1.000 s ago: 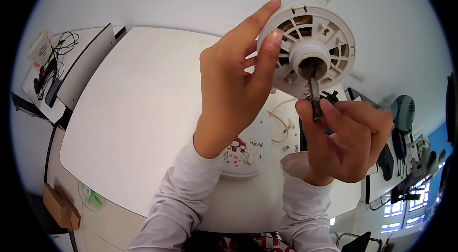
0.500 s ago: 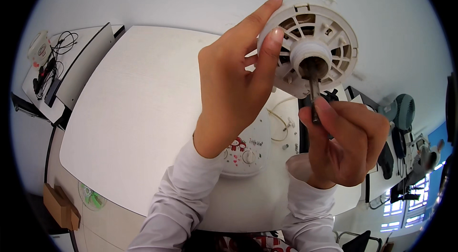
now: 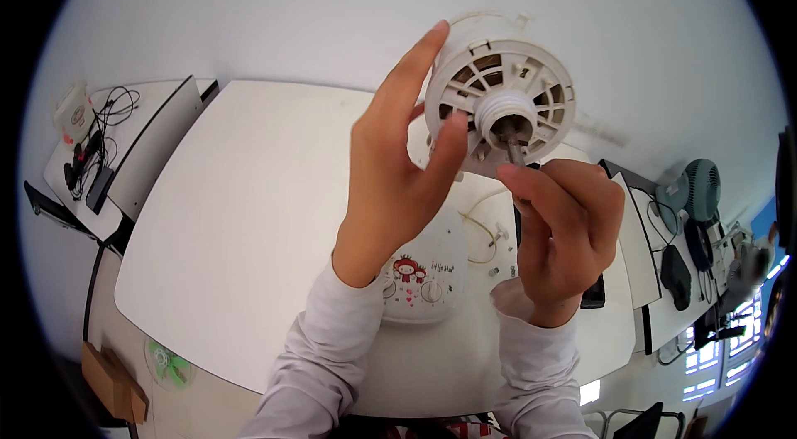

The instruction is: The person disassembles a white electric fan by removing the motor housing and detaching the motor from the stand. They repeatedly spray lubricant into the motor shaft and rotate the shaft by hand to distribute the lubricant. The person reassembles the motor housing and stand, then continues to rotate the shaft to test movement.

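My left hand (image 3: 390, 165) grips the left rim of a round white fan motor housing (image 3: 551, 119), thumb on its front grille and fingers round its side. The housing is held up above the table, its slotted face and threaded collar turned toward me. A metal shaft (image 3: 515, 152) sticks out of the collar. My right hand (image 3: 573, 227) is closed in a pinch round the outer end of the shaft, which the fingers partly hide. Below my hands stands the white fan base (image 3: 423, 310), with two knobs and a red cartoon print.
Beside the base on the white table (image 3: 224, 223) lie a pale cord (image 3: 481, 259) and several small parts. A side table at left bears black cables (image 3: 87, 156). At right are a grey-green fan (image 3: 701, 190) and other equipment. A cardboard box (image 3: 114, 381) stands on the floor.
The motor housing and both hands have moved left and a little down in view. My right hand is closer to the collar, and less of the shaft shows. The whole view has shifted slightly.
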Demonstrator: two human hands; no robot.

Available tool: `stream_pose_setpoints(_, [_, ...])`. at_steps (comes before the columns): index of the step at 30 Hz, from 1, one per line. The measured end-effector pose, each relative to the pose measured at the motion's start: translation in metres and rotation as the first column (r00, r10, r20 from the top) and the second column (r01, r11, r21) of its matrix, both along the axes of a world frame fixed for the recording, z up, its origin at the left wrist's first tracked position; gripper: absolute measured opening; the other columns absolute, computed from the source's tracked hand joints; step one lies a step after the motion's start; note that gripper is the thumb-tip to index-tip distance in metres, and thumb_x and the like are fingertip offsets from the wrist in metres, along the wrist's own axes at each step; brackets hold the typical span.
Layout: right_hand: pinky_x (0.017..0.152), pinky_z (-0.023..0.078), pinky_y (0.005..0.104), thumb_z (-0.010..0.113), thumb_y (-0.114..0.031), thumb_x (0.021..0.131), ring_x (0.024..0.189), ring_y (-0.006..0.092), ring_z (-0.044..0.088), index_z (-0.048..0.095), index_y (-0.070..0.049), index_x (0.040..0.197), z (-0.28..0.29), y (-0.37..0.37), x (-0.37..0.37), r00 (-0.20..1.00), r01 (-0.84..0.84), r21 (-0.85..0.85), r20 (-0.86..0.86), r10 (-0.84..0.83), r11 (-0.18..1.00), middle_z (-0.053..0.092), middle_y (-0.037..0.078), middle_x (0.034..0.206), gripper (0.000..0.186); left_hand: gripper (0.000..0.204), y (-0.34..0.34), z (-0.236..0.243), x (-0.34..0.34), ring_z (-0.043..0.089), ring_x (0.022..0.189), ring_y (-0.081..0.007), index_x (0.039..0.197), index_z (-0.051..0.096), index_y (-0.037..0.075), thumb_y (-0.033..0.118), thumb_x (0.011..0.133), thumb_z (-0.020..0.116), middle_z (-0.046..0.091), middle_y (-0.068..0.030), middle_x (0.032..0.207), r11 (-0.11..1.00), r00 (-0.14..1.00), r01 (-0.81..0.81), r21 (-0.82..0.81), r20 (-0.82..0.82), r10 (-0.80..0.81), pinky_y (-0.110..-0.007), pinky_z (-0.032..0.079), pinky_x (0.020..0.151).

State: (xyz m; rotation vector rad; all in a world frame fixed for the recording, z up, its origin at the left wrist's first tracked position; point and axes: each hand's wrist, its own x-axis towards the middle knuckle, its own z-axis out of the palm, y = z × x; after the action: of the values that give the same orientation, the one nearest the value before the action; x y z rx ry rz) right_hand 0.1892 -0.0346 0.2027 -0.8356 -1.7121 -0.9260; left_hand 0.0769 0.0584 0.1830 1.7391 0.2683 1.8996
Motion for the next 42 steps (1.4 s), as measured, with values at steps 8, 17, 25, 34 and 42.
stream_pose_setpoints(8, [0.051,0.042,0.024,0.071,0.004,0.058,0.066,0.0151,0.055,0.068,-0.004,0.09,0.003,0.005,-0.001,0.998,-0.006,-0.012,-0.061,0.005,1.0,0.056,0.005,0.082,0.033,0.082,0.002,-0.001,0.017,0.027,0.128,-0.0439,0.129,0.047,0.026,0.0,0.055,0.075,0.02,-0.0268,0.141,0.969,0.976,-0.135,0.207,-0.144,0.166,-0.047,0.041,0.092])
stream_pose_setpoints(17, [0.053,0.048,0.025,0.075,0.0,0.06,0.07,0.0176,0.06,0.068,-0.005,0.085,-0.004,0.017,-0.002,0.98,-0.105,0.118,-0.158,0.123,0.987,0.064,0.005,0.083,0.027,0.076,0.002,-0.002,0.03,0.036,0.125,-0.0371,0.125,0.052,0.021,-0.003,0.057,0.074,0.032,-0.022,0.136,0.95,0.972,-0.219,0.224,-0.035,0.233,-0.039,0.048,0.087])
stream_pose_setpoints(25, [0.061,0.055,0.0275,0.072,-0.001,0.061,0.075,0.0207,0.065,0.068,-0.004,0.083,-0.009,0.01,-0.003,0.983,-0.077,0.131,-0.154,0.097,0.988,0.067,0.007,0.082,0.023,0.069,0.0,-0.005,0.032,0.044,0.119,-0.0334,0.122,0.054,0.018,0.001,0.058,0.075,0.035,-0.0213,0.134,0.962,0.982,-0.19,0.196,0.022,0.189,-0.037,0.049,0.086])
stream_pose_setpoints(34, [0.065,0.055,0.0278,0.066,-0.001,0.066,0.079,0.0213,0.065,0.068,-0.002,0.088,-0.006,0.005,-0.001,0.993,-0.077,0.074,-0.082,0.083,0.994,0.067,0.008,0.087,0.022,0.072,0.004,-0.007,0.031,0.047,0.116,-0.0279,0.127,0.05,0.012,0.004,0.061,0.078,0.036,-0.0172,0.133,0.966,0.985,-0.162,0.2,-0.019,0.169,-0.035,0.051,0.085])
stream_pose_setpoints(42, [0.066,0.055,0.0277,0.065,-0.001,0.067,0.083,0.0223,0.066,0.067,-0.002,0.087,-0.003,0.002,-0.002,0.998,-0.049,0.029,-0.026,0.05,0.998,0.067,0.009,0.089,0.02,0.073,0.003,-0.006,0.031,0.048,0.113,-0.0259,0.127,0.05,0.011,0.001,0.06,0.078,0.037,-0.017,0.133,0.974,0.989,-0.143,0.176,-0.015,0.148,-0.034,0.05,0.086])
